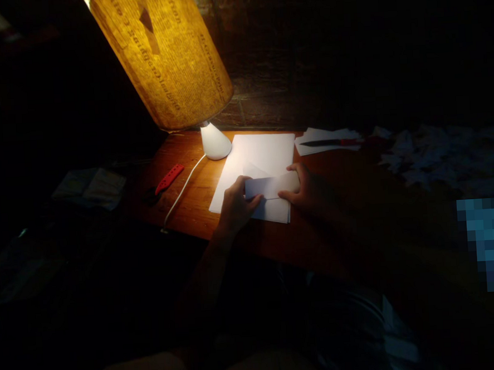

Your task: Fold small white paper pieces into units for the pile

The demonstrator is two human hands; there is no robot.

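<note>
While under the lamp [164,56], left hand [235,205] and right hand [301,190] both grasping a folded paper [270,186] by its ends, just above white sheets [249,157] on the wooden desk [241,230], with a pen [330,142] on more papers [315,147] far right, a red strip [169,178] lying left of the lamp's white base [216,143]

The room is very dark, and almost all the light comes from a table lamp [164,56], which has a leaning paper shade with printed letters and a white cone base [216,142]. Behind it stands a rough wall of stone or brick [264,55], and only the part near the lamp is possible to see well. The warm light falls on a reddish wooden desk [182,155], where a white cord [184,191] runs from the lamp toward the near edge.
</note>
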